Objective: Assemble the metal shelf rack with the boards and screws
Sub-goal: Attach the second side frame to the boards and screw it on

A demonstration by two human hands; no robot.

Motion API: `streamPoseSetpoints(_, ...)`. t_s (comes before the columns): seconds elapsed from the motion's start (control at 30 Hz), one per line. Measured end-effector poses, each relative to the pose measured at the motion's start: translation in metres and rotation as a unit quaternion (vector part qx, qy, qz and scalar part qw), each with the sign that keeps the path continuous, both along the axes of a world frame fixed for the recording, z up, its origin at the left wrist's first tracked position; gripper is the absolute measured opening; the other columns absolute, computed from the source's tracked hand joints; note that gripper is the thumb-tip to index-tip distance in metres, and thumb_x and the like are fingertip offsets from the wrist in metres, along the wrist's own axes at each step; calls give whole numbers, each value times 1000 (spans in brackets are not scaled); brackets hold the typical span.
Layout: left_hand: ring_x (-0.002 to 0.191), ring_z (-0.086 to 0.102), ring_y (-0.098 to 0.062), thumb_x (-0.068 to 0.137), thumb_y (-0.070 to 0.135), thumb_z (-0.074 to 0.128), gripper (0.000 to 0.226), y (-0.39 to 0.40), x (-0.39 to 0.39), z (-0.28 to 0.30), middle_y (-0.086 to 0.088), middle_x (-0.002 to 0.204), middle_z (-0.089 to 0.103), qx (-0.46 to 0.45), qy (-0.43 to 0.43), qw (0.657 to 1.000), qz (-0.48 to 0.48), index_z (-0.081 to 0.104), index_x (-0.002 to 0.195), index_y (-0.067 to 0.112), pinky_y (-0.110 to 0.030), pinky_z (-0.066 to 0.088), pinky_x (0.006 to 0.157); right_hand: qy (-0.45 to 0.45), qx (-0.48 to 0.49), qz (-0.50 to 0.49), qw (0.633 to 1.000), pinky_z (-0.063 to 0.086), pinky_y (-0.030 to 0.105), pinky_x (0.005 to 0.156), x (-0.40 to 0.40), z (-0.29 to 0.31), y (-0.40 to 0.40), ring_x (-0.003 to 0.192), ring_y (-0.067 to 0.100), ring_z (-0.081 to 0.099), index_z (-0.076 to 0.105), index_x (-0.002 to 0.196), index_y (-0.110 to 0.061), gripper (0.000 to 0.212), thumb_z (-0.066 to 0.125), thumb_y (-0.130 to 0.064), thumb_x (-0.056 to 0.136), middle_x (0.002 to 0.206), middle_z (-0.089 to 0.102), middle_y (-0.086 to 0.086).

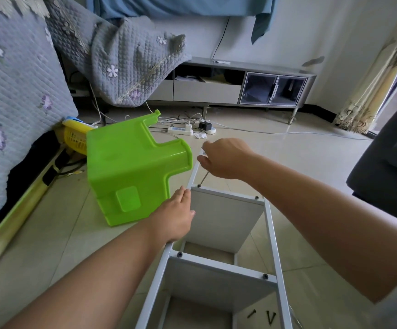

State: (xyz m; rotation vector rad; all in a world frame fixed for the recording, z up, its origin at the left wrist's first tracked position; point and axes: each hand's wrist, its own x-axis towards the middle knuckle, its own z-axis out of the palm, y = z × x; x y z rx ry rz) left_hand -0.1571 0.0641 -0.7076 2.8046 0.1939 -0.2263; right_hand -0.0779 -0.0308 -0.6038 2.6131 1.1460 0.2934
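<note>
The white metal shelf rack (pixel 272 236) lies on its side on the floor, with white boards (pixel 223 219) fixed between its rails by black screws (pixel 179 254). My left hand (pixel 177 214) grips the left rail just below the upper board. My right hand (pixel 223 157) holds a thin metal hex key (pixel 204 178) whose tip sits in the screw at the upper left corner (pixel 199 186). A few loose black screws (pixel 270 317) lie on the floor at the bottom right.
A green plastic stool (pixel 131 172) lies tipped over just left of the rack. Behind it stands a yellow basket (pixel 75 136). A quilt-covered sofa (pixel 14 91) fills the left. A power strip with cables (pixel 180 130) lies ahead, a TV cabinet (pixel 240 86) beyond, a dark seat (pixel 387 167) right.
</note>
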Motion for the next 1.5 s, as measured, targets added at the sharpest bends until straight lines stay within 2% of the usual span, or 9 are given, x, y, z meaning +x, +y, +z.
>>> streamPoseSetpoints(0.17,145,-4,-20,102,24,24,59,0,-1,0,-5,155,-18,-29,12,1000,3,-10,147,7,-31,5,116,76,-38,12,996,36,28,76,-3,16,-2,109,30,51,46,118,0,28,37,-11,94,120,54,17)
streamPoseSetpoints(0.4,145,-4,-19,102,24,23,58,0,-4,-1,-4,154,-19,-38,17,999,1,-11,147,8,-31,6,116,-1,-89,9,996,42,30,87,0,18,9,116,29,51,52,120,1,39,27,-23,102,124,54,14)
streamPoseSetpoints(0.57,145,-2,-19,102,23,23,58,1,-4,-1,-4,155,-18,-42,14,999,2,-10,147,8,-31,8,116,82,-89,-15,993,38,29,91,-1,22,6,119,27,48,45,125,1,34,31,-17,100,129,50,14)
streamPoseSetpoints(0.77,145,-1,-19,102,22,23,58,2,-3,-5,-3,155,-18,-60,5,998,3,-9,147,8,-31,8,116,74,-90,-12,993,44,29,76,-3,22,11,89,27,56,57,98,5,30,35,-16,97,95,57,15)
streamPoseSetpoints(0.87,145,-3,-18,102,22,22,57,0,-4,-4,-3,155,-19,-64,10,998,-1,-11,147,8,-30,7,116,145,-17,-109,983,36,20,42,-2,24,20,48,16,39,44,60,-1,34,37,-6,92,57,42,7)
streamPoseSetpoints(1.0,145,0,-19,102,22,22,57,-1,-5,-1,-4,155,-17,-50,10,999,3,-9,147,7,-30,9,116,221,52,-182,957,27,15,31,-5,23,21,43,14,33,37,58,-3,37,31,-6,94,32,41,4)
streamPoseSetpoints(1.13,144,7,-22,102,25,23,57,-2,-8,2,-5,156,-11,-3,14,1000,5,-5,148,8,-33,14,116,210,86,-167,959,35,13,41,-8,19,-1,54,16,41,41,61,-5,33,39,-9,94,68,48,9)
streamPoseSetpoints(1.27,145,5,-17,101,33,22,57,-4,-5,8,-5,157,-4,126,-18,992,-14,0,148,8,-37,11,116,99,84,-135,982,45,28,81,-4,20,-50,105,31,55,60,106,0,28,40,-17,95,113,60,15)
streamPoseSetpoints(1.5,145,-1,-18,101,34,20,57,-48,31,23,-8,157,-2,147,-50,986,-60,2,148,5,-33,3,116,56,79,-84,992,41,29,81,7,9,-134,99,27,56,63,108,-10,27,41,-16,92,104,65,9)
